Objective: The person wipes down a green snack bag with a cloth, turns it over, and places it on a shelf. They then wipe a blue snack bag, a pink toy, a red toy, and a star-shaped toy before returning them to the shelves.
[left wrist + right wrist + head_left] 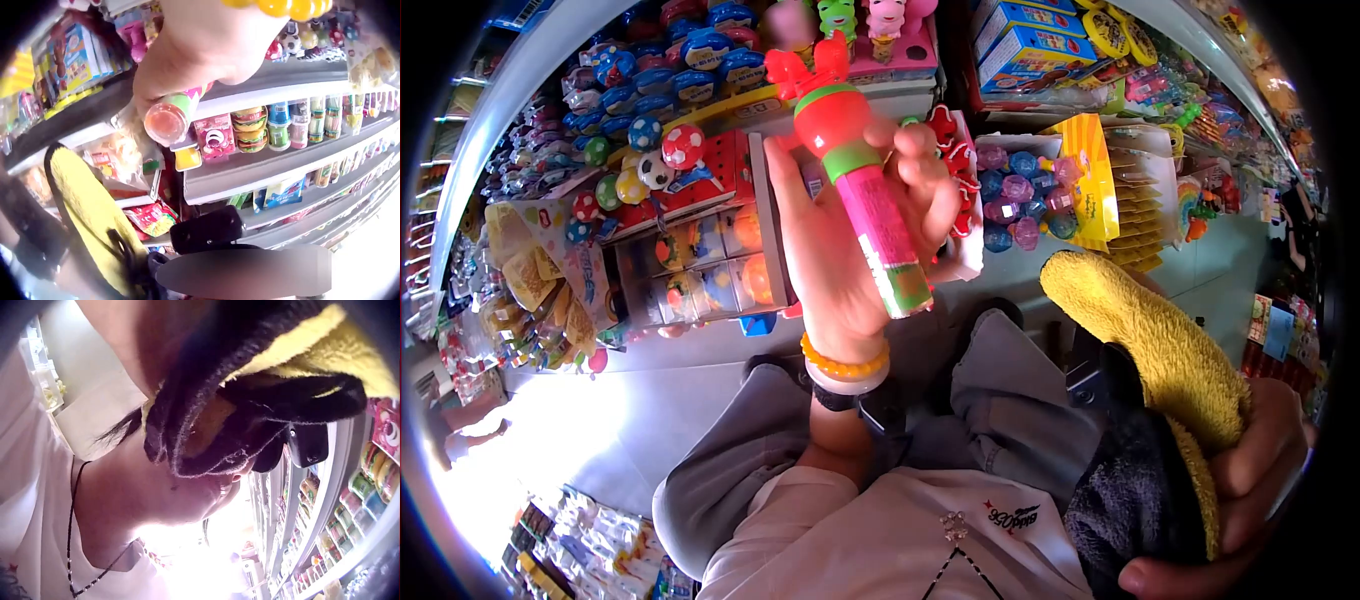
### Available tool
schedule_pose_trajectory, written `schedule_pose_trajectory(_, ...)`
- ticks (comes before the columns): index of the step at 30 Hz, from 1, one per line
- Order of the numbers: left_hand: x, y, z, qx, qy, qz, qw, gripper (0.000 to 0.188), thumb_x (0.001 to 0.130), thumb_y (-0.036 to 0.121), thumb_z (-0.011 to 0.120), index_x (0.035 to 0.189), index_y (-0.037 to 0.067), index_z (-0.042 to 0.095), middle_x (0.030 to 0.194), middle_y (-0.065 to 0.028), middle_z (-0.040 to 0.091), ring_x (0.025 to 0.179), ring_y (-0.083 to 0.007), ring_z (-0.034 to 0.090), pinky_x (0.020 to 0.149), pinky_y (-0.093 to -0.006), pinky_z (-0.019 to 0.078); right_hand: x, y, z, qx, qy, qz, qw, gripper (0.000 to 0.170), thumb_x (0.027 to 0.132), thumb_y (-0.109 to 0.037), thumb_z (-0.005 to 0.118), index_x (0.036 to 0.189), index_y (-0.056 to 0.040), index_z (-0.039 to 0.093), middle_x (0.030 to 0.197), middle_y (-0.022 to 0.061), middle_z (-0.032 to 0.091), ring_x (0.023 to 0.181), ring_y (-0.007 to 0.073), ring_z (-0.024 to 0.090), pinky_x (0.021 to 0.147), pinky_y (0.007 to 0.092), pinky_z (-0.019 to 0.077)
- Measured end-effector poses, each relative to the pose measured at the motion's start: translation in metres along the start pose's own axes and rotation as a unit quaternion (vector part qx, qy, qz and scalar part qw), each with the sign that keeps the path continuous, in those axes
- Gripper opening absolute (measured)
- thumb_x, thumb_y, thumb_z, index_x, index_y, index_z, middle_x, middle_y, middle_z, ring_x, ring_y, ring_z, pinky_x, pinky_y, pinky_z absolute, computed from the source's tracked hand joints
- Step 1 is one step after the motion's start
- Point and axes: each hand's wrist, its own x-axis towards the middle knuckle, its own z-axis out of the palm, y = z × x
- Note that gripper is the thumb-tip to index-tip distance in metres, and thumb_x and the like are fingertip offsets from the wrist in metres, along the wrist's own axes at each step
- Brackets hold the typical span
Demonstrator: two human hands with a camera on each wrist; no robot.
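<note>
While my left hand hides much of the toy tube in the left wrist view, the head view shows it slanting across my palm, my fingers curled along its right side and my thumb at its left. It looks pink, with green bands and a bumpy red top; its small print is unreadable. Farther right, my right hand grips a yellow-and-black cloth that partly hides my fingers.
</note>
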Motion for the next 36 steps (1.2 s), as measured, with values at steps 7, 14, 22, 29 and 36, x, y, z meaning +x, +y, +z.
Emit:
schedule_pose_trajectory(7, 0.005, -0.017, 0.019, -0.12, 0.005, 0.016, 0.993, 0.062, 0.088, 0.061, 0.043, 0.103, 0.002, 0.054, 0.11, -0.0077, 0.056, 0.111, -0.0212, 0.054, 0.109, -0.0527, 0.0252, 0.003, 0.009, 0.02, 0.033, 0.044, -0.028, 0.998, 0.021, 0.068, -0.008, 0.066, 0.063, -0.0274, 0.059, 0.063, -0.0162, 0.054, 0.055, 0.002, 0.039, 0.057, 0.0208, 0.0271)
schedule_pose_trajectory(14, 0.01, -0.013, 0.026, -0.125, 0.034, 0.093, 0.987, 0.026, 0.093, 0.026, 0.042, 0.108, 0.005, 0.046, 0.102, -0.0061, 0.057, 0.104, -0.0191, 0.056, 0.11, -0.0502, 0.0248, 0.03, 0.02, 0.068, 0.098, -0.081, -0.081, 0.989, 0.01, 0.074, -0.027, 0.053, 0.069, -0.0203, 0.059, 0.054, -0.0046, 0.055, 0.045, 0.0088, 0.037, 0.054, 0.0276, 0.0301)
schedule_pose_trajectory(22, 0.001, 0.002, 0.016, -0.037, -0.001, -0.055, 0.998, 0.033, 0.089, 0.036, 0.055, 0.094, 0.008, 0.04, 0.072, -0.0024, 0.047, 0.052, -0.0099, 0.047, 0.049, -0.0273, 0.0444, 0.037, 0.002, 0.058, -0.06, -0.103, -0.12, 0.986, 0.02, 0.082, -0.024, 0.047, 0.076, -0.0086, 0.058, 0.061, 0.0056, 0.061, 0.047, 0.0167, 0.045, 0.043, 0.03, 0.0334)
schedule_pose_trajectory(29, -0.006, -0.011, 0.01, 0.367, -0.012, -0.03, 0.93, 0.077, 0.079, 0.081, 0.03, 0.088, 0.005, 0.039, 0.052, -0.0045, 0.038, 0.028, -0.0078, 0.027, 0.026, -0.0214, 0.0252, 0.03, 0.05, -0.02, 0.12, -0.205, 0.248, 0.939, 0.041, 0.084, -0.037, 0.056, 0.113, -0.0072, 0.051, 0.087, 0.0192, 0.061, 0.076, 0.0313, 0.063, 0.074, 0.0436, 0.0523)
schedule_pose_trajectory(36, -0.023, -0.023, 0.001, 0.507, 0.093, -0.034, 0.856, 0.07, 0.089, 0.07, 0.02, 0.105, 0.006, 0.043, 0.054, -0.0044, 0.041, 0.035, -0.0075, 0.029, 0.032, -0.0217, 0.0218, 0.057, 0.129, 0.117, 0.271, 0.033, -0.088, 0.958, 0.037, 0.083, -0.034, 0.06, 0.11, -0.0079, 0.057, 0.11, 0.0127, 0.06, 0.09, 0.0314, 0.055, 0.081, 0.0409, 0.0442)
